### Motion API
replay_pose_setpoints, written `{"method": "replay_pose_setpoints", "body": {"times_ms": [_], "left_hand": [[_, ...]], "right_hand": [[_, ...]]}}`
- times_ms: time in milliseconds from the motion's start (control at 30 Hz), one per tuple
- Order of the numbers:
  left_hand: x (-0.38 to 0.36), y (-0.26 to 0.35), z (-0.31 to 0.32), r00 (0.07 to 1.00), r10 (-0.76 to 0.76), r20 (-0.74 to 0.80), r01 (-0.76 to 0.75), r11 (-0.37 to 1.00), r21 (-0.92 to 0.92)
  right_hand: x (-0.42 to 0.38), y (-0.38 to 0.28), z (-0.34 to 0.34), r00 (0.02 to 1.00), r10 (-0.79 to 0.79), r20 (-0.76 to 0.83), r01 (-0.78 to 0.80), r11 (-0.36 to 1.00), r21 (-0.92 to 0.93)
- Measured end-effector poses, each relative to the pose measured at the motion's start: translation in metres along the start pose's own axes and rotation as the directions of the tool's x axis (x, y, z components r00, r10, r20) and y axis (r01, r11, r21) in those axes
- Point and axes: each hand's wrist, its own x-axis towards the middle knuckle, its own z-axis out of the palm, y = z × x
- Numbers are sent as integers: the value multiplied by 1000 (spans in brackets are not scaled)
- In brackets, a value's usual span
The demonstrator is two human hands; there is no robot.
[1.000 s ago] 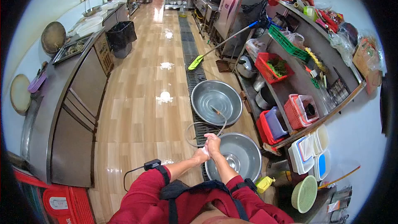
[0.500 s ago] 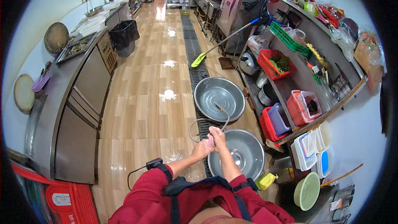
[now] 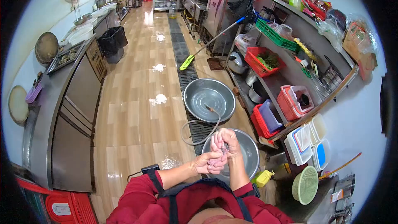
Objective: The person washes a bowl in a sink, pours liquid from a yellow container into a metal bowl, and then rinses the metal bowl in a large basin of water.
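My left hand point(image 3: 207, 161) and my right hand point(image 3: 226, 142) are clasped together over the near metal basin point(image 3: 251, 151). Fingers of both are curled inward and pressed against each other. Something pinkish shows between them, with a small dark, shiny patch near the right fingers, but its kind cannot be made out. Just beyond stands a second metal basin point(image 3: 191, 96) with clear water in it. A thin hose point(image 3: 185, 129) loops on the floor, and its end reaches into that far basin.
A long floor drain point(image 3: 179, 54) runs ahead, with a green-headed broom point(image 3: 187, 62) across it. Shelving with a red basket point(image 3: 251, 61) stands on the right. Steel counters point(image 3: 70, 141) and a black bin point(image 3: 112, 43) line the left. A yellow jug point(image 3: 263, 178) sits by the near basin.
Both hands have come nearer to my body and lifted, still clasped, with the fingers now interlaced differently. The whole view has shifted slightly.
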Motion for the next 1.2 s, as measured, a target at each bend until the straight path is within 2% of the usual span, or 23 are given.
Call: {"method": "replay_pose_setpoints", "body": {"times_ms": [33,67,133,200,267,300,333,367,467,533,567,633,667,733,833,867,933,1000,1033,1067,1100,1167,1200], "left_hand": [[0,2,-3,999,-37,-23,38,998,45],[-2,5,-7,964,-108,-242,118,993,26],[-3,13,-22,919,-175,-354,192,981,14],[-5,15,-46,833,-85,-547,236,948,213],[-1,19,-52,641,142,-754,328,838,437],[2,18,-54,563,311,-765,356,745,564],[3,19,-57,485,375,-790,417,695,585],[2,21,-59,458,435,-775,564,533,631],[3,15,-84,388,521,-760,615,468,635],[0,2,-124,394,868,-303,596,10,803],[-1,-5,-146,373,876,-305,604,20,797],[-3,-3,-173,337,792,-508,706,144,693],[-1,-4,-163,244,791,-561,791,173,587],[-5,-14,-156,213,829,-517,732,216,647],[-4,-14,-145,208,871,-445,828,85,554],[-4,-12,-136,133,835,-534,859,171,482],[-8,-5,-136,194,808,-557,839,157,520],[-13,2,-139,231,777,-586,824,164,542],[-18,7,-139,434,702,-564,704,127,699],[-24,12,-138,619,610,-494,550,111,827],[-29,15,-119,616,616,-491,549,111,828],[-32,22,-52,815,310,-489,207,633,746],[-29,20,-43,844,197,-498,170,784,598]], "right_hand": [[3,-2,-1,1000,3,-10,-3,1000,1],[5,-1,-6,985,122,-119,-118,992,39],[7,11,-22,923,254,-289,-242,967,79],[15,34,-39,882,219,-417,-249,968,-19],[25,55,-53,856,128,-501,-224,965,-137],[28,65,-61,848,83,-524,-200,965,-172],[30,73,-67,818,78,-570,-224,955,-192],[32,78,-71,792,71,-607,-247,946,-212],[35,93,-82,736,51,-675,-269,937,-223],[36,114,-103,681,-4,-733,-301,910,-284],[35,119,-106,645,-32,-763,-354,872,-337],[35,129,-114,585,-42,-810,-366,877,-310],[33,130,-113,563,-25,-826,-379,880,-285],[34,133,-107,489,-25,-872,-395,885,-247],[34,171,-151,479,-128,-868,-327,892,-312],[30,172,-149,502,-124,-856,-337,884,-326],[31,162,-143,530,-122,-839,-346,872,-345],[26,133,-122,689,147,-710,-394,898,-197],[25,118,-120,798,281,-533,-389,916,-100],[24,100,-103,872,290,-394,-354,930,-100],[22,79,-83,925,290,-246,-320,943,-93],[16,47,-56,958,282,-47,-284,958,-42],[16,40,-53,960,273,58,-273,962,3]]}}
